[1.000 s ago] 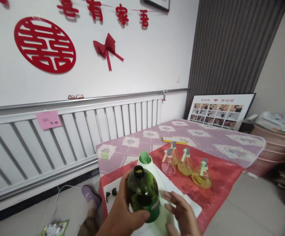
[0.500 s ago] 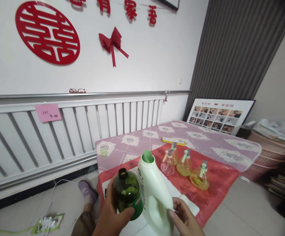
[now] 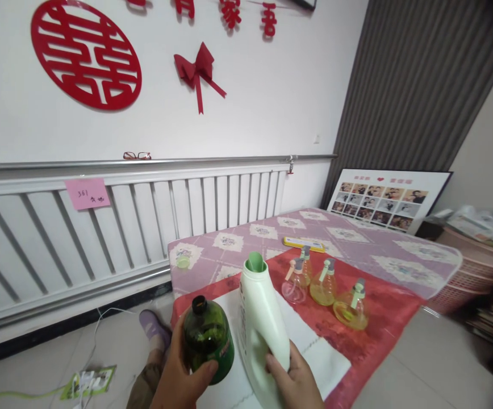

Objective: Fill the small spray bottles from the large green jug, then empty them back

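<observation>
My left hand (image 3: 178, 380) is wrapped round a dark green bottle (image 3: 207, 338) with no cap on it, held upright near the table's front left corner. My right hand (image 3: 293, 380) grips the handle side of a tall white jug (image 3: 259, 324) with a green spout, which stands on a white cloth (image 3: 318, 358) just right of the green bottle. Beyond the jug stand several small spray bottles (image 3: 325, 284) with yellowish liquid, on a red cloth (image 3: 383, 318).
The low table carries a pink patterned cloth (image 3: 357, 236) with a yellow flat object (image 3: 304, 244) and a small green cap (image 3: 182, 262). A white radiator cover (image 3: 144, 216) runs along the wall. A framed photo collage (image 3: 383, 199) leans at right; baskets (image 3: 468, 267) beside it.
The green bottle has moved left and down, away from the jug. My right hand has closed on the white jug, which it was only near before.
</observation>
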`<state>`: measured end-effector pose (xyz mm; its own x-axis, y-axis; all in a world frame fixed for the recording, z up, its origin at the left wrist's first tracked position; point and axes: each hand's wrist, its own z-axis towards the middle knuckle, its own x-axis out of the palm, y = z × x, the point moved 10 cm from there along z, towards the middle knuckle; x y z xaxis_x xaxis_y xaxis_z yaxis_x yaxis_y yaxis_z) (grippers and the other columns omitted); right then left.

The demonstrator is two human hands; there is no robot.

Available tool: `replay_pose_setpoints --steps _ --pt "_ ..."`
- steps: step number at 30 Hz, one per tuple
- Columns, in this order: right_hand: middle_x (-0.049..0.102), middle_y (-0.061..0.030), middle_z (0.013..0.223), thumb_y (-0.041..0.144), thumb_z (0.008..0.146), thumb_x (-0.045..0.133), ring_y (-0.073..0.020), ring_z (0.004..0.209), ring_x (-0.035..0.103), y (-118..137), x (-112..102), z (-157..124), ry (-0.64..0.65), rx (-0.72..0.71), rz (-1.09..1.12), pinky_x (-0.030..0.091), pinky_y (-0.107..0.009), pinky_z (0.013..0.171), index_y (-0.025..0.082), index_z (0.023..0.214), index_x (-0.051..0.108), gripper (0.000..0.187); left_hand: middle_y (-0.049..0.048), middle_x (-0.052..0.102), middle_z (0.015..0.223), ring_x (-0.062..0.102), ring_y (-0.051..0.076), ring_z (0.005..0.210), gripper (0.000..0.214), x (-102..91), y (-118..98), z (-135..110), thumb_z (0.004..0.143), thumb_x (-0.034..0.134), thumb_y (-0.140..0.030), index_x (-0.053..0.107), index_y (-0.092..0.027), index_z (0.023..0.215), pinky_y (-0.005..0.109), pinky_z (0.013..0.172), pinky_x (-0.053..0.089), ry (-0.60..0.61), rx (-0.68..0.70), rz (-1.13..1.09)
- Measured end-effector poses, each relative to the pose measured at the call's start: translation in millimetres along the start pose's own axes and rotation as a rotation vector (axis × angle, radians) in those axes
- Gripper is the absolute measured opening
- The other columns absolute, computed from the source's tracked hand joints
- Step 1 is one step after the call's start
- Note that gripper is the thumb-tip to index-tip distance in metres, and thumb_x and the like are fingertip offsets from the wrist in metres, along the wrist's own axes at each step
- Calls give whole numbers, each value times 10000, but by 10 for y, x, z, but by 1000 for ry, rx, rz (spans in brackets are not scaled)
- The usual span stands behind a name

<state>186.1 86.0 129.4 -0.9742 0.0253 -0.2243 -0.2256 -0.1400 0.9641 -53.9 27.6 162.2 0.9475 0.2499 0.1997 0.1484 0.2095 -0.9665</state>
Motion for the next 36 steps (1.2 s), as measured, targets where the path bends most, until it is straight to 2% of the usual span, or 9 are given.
replay_pose_setpoints --steps 3,6,11,14,16,19,24,30,36 --pt "750 -69 816 487 740 614 -263 773 687 31 110 -67 -29 -27 -5 549 -308 697 160 987 665 413 146 531 1349 497 360 1261 1059 -48 -9 12 569 795 -569 239 -232 1404 483 1059 421 -60 -37 -43" --pt "766 -92 917 531 747 608 -274 857 701 59 183 -96 -42 -56 -3 559 -300 748 160 976 672 441 166 488 1382 481 362 1275 1090 -50 -33 46 563 794 -578 200 -235 1411 477 1056 419 -54 -32 -27" --pt "779 -104 896 640 695 624 -286 832 718 -19 160 -85 -46 -78 -63 575 -292 719 169 932 695 532 186 445 1401 489 370 1264 1052 -89 -75 121 578 782 -565 200 -230 1388 484 1045 424 -26 8 -2" --pt "780 -108 904 653 683 625 -293 829 723 -63 88 -72 -47 -84 -92 578 -296 732 162 952 702 565 168 500 1351 512 358 1240 953 -116 -210 207 620 771 -470 236 -227 1371 496 1047 417 1 42 100" --pt "781 -104 898 668 666 630 -297 828 726 -81 32 -64 -65 -80 -99 580 -299 735 159 959 709 592 145 510 1346 501 343 1251 903 -95 -392 293 626 759 -377 259 -229 1363 486 1047 419 42 92 207" --pt "784 -94 833 669 656 634 -292 777 732 -125 -21 -54 -94 -62 -104 584 -290 688 159 912 719 577 120 489 1371 488 318 1265 845 -27 -679 448 645 719 -272 276 -238 1363 458 1031 435 89 131 403" --pt "779 -84 786 576 708 624 -277 742 730 -172 22 -47 -91 -108 -94 578 -274 651 167 867 711 447 130 474 1386 510 313 1237 845 147 -1024 693 640 715 -234 300 -227 1376 457 1020 435 110 172 640" --pt "776 -65 763 463 728 616 -261 696 726 -178 59 -38 -83 -174 -68 576 -267 633 184 881 703 330 100 484 1387 487 303 1257 829 420 -1179 873 639 718 -232 344 -245 1378 449 1037 425 192 252 756" --pt "784 -66 832 393 740 605 -257 754 736 -161 56 -52 -69 -195 -52 580 -267 672 184 935 693 299 94 438 1425 447 305 1289 818 633 -1250 959 660 692 -239 338 -252 1397 456 1064 397 291 331 873"
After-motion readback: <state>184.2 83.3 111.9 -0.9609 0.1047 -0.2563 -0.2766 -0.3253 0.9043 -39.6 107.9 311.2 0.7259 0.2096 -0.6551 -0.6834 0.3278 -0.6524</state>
